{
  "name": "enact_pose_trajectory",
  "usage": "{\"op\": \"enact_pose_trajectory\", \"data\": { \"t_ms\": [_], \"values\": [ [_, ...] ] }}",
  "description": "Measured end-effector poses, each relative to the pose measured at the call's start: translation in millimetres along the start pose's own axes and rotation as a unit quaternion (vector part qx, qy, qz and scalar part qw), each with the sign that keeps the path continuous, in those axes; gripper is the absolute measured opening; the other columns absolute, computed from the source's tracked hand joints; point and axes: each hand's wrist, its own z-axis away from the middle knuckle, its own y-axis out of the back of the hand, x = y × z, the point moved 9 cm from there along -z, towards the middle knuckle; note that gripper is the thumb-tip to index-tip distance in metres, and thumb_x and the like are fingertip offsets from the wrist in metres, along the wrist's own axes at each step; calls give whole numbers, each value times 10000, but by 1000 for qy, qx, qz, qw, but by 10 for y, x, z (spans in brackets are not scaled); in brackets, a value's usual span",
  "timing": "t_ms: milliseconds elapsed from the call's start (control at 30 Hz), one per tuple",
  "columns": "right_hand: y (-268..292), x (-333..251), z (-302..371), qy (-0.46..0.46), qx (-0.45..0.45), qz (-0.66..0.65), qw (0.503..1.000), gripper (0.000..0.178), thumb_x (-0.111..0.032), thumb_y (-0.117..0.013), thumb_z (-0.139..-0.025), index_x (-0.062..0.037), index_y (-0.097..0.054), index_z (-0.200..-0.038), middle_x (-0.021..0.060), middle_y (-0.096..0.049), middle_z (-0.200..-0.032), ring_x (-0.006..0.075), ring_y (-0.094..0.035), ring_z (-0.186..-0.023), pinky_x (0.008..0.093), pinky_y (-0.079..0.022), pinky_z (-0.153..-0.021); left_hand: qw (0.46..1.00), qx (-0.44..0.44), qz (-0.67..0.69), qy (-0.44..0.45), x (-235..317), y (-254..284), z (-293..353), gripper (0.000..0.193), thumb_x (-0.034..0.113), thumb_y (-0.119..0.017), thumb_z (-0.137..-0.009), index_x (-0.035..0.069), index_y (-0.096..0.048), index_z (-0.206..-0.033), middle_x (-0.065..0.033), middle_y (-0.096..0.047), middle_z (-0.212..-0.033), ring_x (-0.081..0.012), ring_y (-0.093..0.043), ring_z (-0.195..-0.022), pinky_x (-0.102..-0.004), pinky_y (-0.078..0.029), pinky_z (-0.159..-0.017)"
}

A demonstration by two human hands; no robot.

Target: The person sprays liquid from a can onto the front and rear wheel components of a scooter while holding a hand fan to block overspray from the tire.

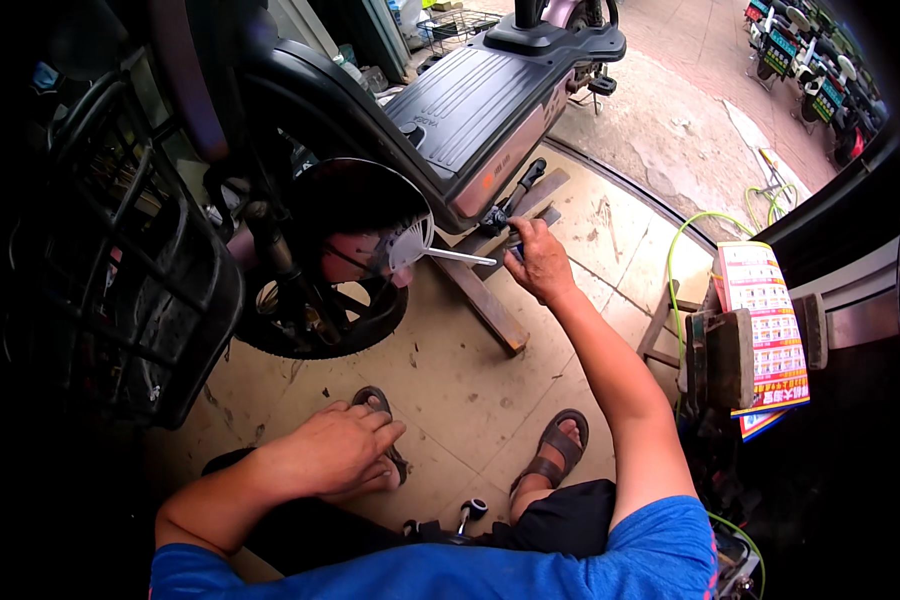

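Observation:
My right hand (542, 262) reaches to the lower corner of an electric scooter (470, 100). Its thumb and fingers are closed beside a black fitting (493, 220) there; a small dark thing shows at the fingertips, too hidden to name. Just left of it, a white fan-shaped piece with a long stem (408, 248) overlaps a round dark disc with a pale rim (360, 200). Away from the scooter, my left hand (340, 445) hangs loosely near my left knee, fingers relaxed and holding nothing. A long bar (485, 305) lies under the scooter's corner.
A black wire basket (120, 290) and a front wheel (330, 325) take up the left side. At right, a printed colourful sheet (763, 325) lies over a dark padded object, near a green hose (672, 260). Parked scooters (820, 80) stand outside beyond the threshold.

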Motion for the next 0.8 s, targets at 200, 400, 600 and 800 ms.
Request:
{"op": "enact_pose_trajectory", "data": {
  "t_ms": [200, 400, 600, 800],
  "values": [
    [-142, 67, -83, 6, -28, 26, 999, 560, -246, -762, -922, -129, -581, -1438, 236, -618, -1105, 439, -695, -997, 522, -594, -880, 1000, -15, 0, 3, -55, -80, -20, 652, 437, -726, -965, -17, -639, -1425, -201, -726, -1269, -377, -693, -1223, -487, -536, -1040],
    [134, 725, -573, -103, 47, 63, 992, 584, -285, -755, -934, -133, -564, -1464, 252, -648, -1129, 449, -719, -1008, 516, -606, -911, 998, -60, -8, 33, -95, -66, -96, 624, 389, -774, -980, 103, -597, -1506, -171, -683, -1466, -338, -685, -1282, -477, -505, -1088],
    [-78, 233, -280, -22, -18, 40, 999, 575, -271, -761, -928, -137, -563, -1451, 252, -641, -1136, 455, -709, -1006, 524, -601, -909, 999, -33, 4, 20, -155, -71, -93, 674, 443, -721, -965, -20, -623, -1445, -213, -710, -1314, -383, -680, -1245, -499, -525, -1051],
    [144, 670, -644, -115, 59, 85, 988, 578, -289, -764, -935, -123, -570, -1454, 247, -648, -1133, 437, -719, -1003, 519, -603, -903, 999, -34, 13, 7, -96, 9, -141, 681, 443, -727, -966, -20, -608, -1451, -206, -707, -1305, -382, -675, -1238, -500, -524, -1044]
  ]
}}
